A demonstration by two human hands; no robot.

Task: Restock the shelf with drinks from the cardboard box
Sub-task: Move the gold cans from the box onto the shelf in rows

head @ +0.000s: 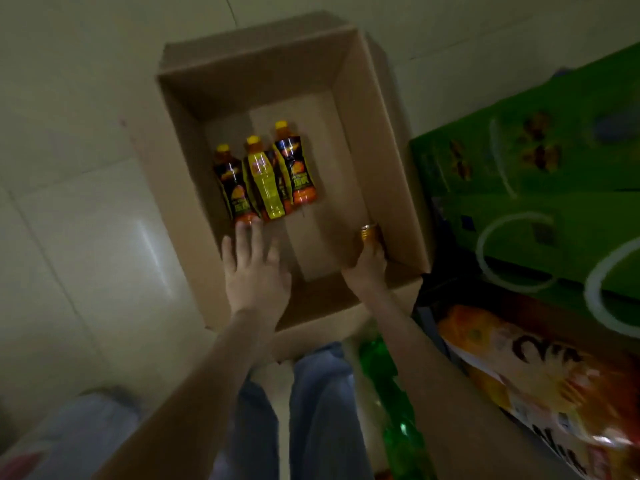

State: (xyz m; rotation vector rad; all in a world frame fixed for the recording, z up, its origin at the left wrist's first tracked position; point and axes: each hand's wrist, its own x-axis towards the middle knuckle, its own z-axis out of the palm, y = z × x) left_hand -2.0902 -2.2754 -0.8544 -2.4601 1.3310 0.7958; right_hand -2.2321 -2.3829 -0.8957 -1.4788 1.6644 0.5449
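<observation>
Three bottles (265,174) lie flat in the cardboard box (381,150) — easy to grab. The left hand (254,271) reaches, fingers loose; the right hand (367,268) grips a capped bottle (368,233) — probably to lift out.

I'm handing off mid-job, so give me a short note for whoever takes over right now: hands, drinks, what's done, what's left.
Left hand: open, fingers straight, with the tips at the base of the leftmost of the three bottles. It grips nothing yet.
Right hand: grips a fourth bottle by the right wall of the cardboard box. Only its yellow cap shows.
The three bottles lie side by side on the box floor, caps pointing away.
Done: the box is mostly emptied.
Left: all four bottles go to the shelf, which is not clearly in view.
</observation>
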